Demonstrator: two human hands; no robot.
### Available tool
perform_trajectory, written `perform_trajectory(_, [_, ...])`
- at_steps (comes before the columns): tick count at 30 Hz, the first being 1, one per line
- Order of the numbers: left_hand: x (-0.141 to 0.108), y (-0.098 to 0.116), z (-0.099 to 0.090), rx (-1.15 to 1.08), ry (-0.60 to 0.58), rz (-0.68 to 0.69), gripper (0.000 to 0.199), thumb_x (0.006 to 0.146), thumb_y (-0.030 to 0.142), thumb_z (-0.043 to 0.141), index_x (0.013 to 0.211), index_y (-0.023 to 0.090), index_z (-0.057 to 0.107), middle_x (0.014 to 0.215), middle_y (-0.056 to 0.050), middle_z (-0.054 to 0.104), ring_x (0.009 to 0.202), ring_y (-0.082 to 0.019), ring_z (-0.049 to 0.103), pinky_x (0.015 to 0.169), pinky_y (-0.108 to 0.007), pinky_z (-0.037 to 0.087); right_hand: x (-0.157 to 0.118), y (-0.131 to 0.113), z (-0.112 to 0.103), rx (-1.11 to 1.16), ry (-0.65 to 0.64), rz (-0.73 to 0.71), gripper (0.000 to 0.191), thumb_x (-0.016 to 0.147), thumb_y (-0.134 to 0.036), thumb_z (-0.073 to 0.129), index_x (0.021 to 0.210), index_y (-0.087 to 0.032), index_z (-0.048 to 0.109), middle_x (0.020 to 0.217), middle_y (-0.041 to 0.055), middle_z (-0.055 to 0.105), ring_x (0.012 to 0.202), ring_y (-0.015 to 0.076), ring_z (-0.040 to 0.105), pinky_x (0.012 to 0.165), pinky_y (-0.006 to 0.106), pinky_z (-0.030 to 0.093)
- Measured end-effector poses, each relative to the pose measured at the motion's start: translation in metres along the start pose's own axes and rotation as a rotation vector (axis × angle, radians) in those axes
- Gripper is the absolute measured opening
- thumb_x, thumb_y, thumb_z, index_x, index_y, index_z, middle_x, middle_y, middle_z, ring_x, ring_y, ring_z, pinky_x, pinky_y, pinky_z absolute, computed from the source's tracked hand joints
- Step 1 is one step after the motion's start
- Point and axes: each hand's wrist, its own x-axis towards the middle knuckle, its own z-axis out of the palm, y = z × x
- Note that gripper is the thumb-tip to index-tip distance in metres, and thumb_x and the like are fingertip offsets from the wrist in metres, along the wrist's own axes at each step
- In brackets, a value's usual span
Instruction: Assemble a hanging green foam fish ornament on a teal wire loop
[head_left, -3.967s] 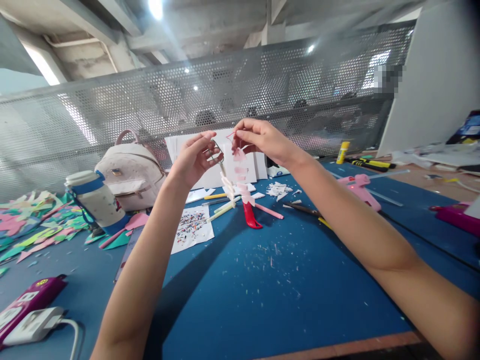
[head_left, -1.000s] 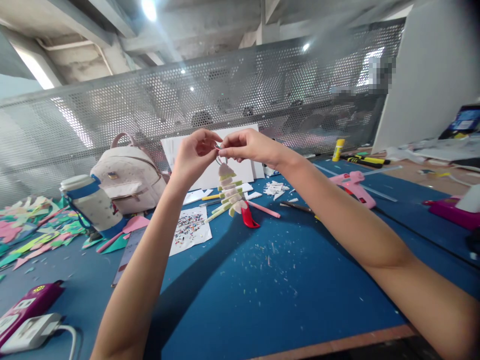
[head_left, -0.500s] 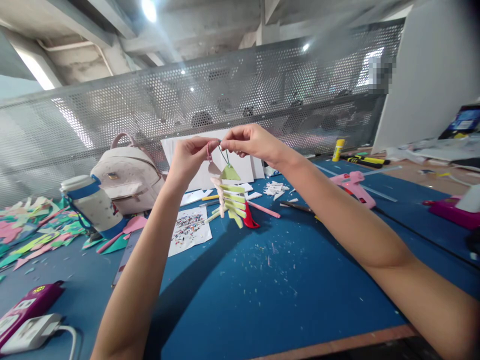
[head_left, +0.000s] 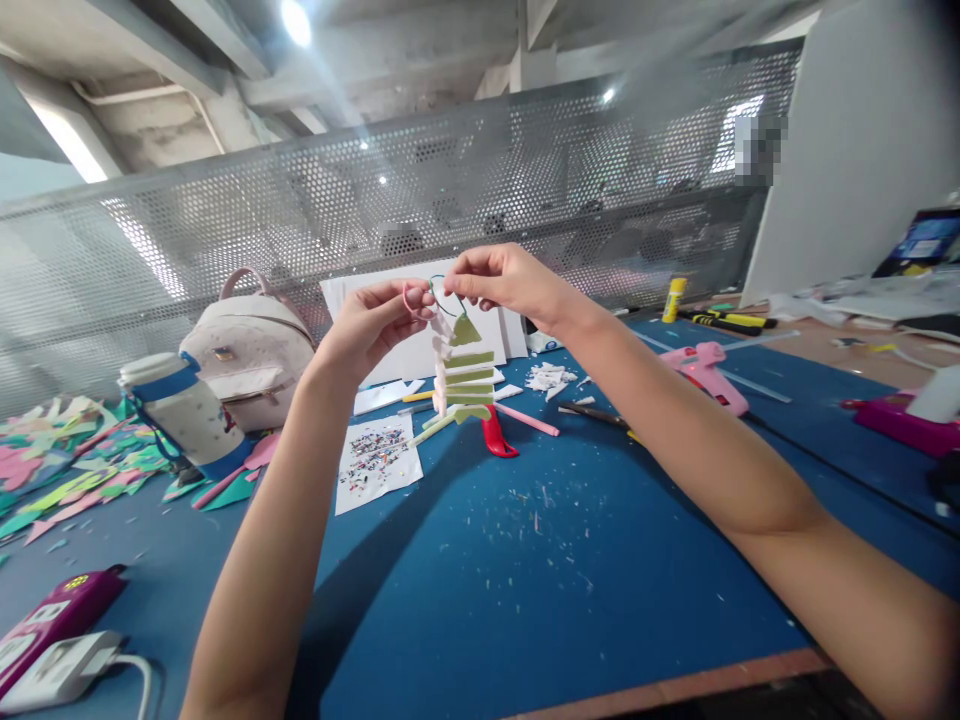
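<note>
Two fishbone-shaped pendants hang at chest height over the table. The light green fishbone pendant (head_left: 466,331) dangles from a thin dark green cord loop (head_left: 436,277), which my right hand (head_left: 506,282) pinches at its right side. Beside it, seen nearly edge-on, is a pale pink fishbone pendant (head_left: 440,372). My left hand (head_left: 373,318) has closed fingers around the pink cord loop (head_left: 408,298) and touches the left side of the green loop. The hands are slightly apart at the same height.
Behind the pendants lie a red curved piece (head_left: 496,436), a pink stick (head_left: 529,419) and white scraps (head_left: 550,379). A paper with colourful bits (head_left: 379,465) is left of them. A pink glue gun (head_left: 705,374) rests right; a bottle (head_left: 180,405) and backpack (head_left: 251,350) stand left.
My left hand has shifted slightly left and turned, showing the pink loop more. The green cord loop has opened wider between the hands, and the pendants have swung round.
</note>
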Motion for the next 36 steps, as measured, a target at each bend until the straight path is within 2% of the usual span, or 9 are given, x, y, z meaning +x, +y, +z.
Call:
perform_trajectory(5, [0.0, 0.003, -0.002, -0.137, -0.038, -0.064, 0.007, 0.072, 0.013, 0.07, 0.074, 0.02, 0.067, 0.081, -0.001, 0.068, 0.068, -0.009, 0.065, 0.074, -0.02, 0.058, 0.001, 0.001, -0.001, 0.0, 0.016, 0.004, 0.024, 0.084, -0.041, 0.073, 0.082, -0.018, 0.071, 0.071, -0.0012, 0.059, 0.066, 0.0113, 0.049, 0.055, 0.024, 0.037])
perform_trajectory(8, [0.0, 0.004, -0.003, -0.18, -0.033, -0.067, 0.008, 0.073, 0.013, 0.063, 0.076, 0.021, 0.066, 0.077, -0.001, 0.066, 0.062, -0.009, 0.06, 0.07, -0.022, 0.056, 0.001, 0.0, 0.0, -0.007, 0.023, 0.012, 0.021, 0.086, -0.038, 0.072, 0.081, -0.018, 0.07, 0.071, -0.0009, 0.061, 0.065, 0.011, 0.05, 0.055, 0.024, 0.037])
perform_trajectory(11, [-0.001, 0.005, -0.004, -0.192, -0.052, -0.067, 0.004, 0.076, 0.022, 0.069, 0.079, 0.021, 0.066, 0.074, 0.001, 0.063, 0.051, -0.006, 0.051, 0.059, -0.021, 0.052, 0.0, -0.001, 0.001, -0.015, 0.023, 0.026, 0.018, 0.087, -0.034, 0.071, 0.082, -0.017, 0.07, 0.074, 0.0006, 0.066, 0.066, 0.0109, 0.053, 0.057, 0.024, 0.038])
perform_trajectory(15, [-0.003, 0.006, -0.001, -0.16, -0.1, -0.06, 0.018, 0.073, 0.031, 0.081, 0.079, 0.02, 0.069, 0.073, 0.003, 0.062, 0.046, -0.003, 0.042, 0.049, -0.02, 0.044, -0.001, -0.002, 0.002, -0.015, 0.004, 0.035, 0.019, 0.089, -0.035, 0.07, 0.083, -0.017, 0.071, 0.083, 0.0033, 0.072, 0.068, 0.0111, 0.055, 0.059, 0.025, 0.041])
perform_trajectory(20, [-0.004, 0.006, 0.005, -0.067, -0.12, -0.014, 0.018, 0.072, 0.027, 0.086, 0.081, 0.019, 0.073, 0.07, 0.003, 0.061, 0.056, -0.005, 0.052, 0.058, -0.017, 0.049, -0.001, -0.003, 0.004, -0.009, -0.022, 0.034, 0.02, 0.089, -0.036, 0.07, 0.084, -0.017, 0.072, 0.083, 0.0032, 0.072, 0.07, 0.0113, 0.056, 0.06, 0.024, 0.042])
perform_trajectory(24, [-0.004, 0.006, 0.009, 0.028, -0.073, 0.075, 0.015, 0.075, 0.022, 0.084, 0.086, 0.018, 0.076, 0.082, -0.001, 0.07, 0.067, -0.007, 0.061, 0.065, -0.017, 0.052, -0.002, -0.003, 0.002, -0.002, -0.042, 0.035, 0.02, 0.086, -0.038, 0.073, 0.084, -0.018, 0.072, 0.082, 0.0022, 0.071, 0.072, 0.0123, 0.058, 0.061, 0.025, 0.044])
perform_trajectory(30, [-0.006, 0.01, 0.017, 0.137, -0.025, 0.149, 0.011, 0.08, 0.02, 0.079, 0.09, 0.015, 0.078, 0.078, -0.002, 0.073, 0.067, -0.007, 0.064, 0.068, -0.016, 0.054, -0.001, 0.002, 0.001, 0.012, -0.025, 0.046, 0.026, 0.076, -0.04, 0.082, 0.08, -0.018, 0.068, 0.077, 0.0027, 0.071, 0.074, 0.0148, 0.063, 0.06, 0.027, 0.047])
perform_trajectory(33, [-0.008, 0.013, 0.021, 0.178, -0.018, 0.154, 0.015, 0.085, 0.024, 0.075, 0.095, 0.014, 0.078, 0.087, -0.006, 0.075, 0.076, -0.011, 0.069, 0.073, -0.02, 0.057, 0.001, 0.002, -0.003, -0.003, 0.007, 0.058, 0.029, 0.071, -0.038, 0.085, 0.078, -0.018, 0.066, 0.075, 0.003, 0.072, 0.072, 0.0156, 0.064, 0.059, 0.028, 0.048])
perform_trajectory(36, [-0.01, 0.015, 0.023, 0.225, 0.003, 0.157, 0.018, 0.088, 0.029, 0.07, 0.098, 0.015, 0.077, 0.101, -0.008, 0.076, 0.092, -0.016, 0.071, 0.079, -0.023, 0.057, 0.001, 0.007, -0.019, -0.046, 0.062, 0.082, 0.027, 0.069, -0.034, 0.085, 0.078, -0.017, 0.067, 0.077, 0.004, 0.073, 0.07, 0.0156, 0.064, 0.058, 0.027, 0.048])
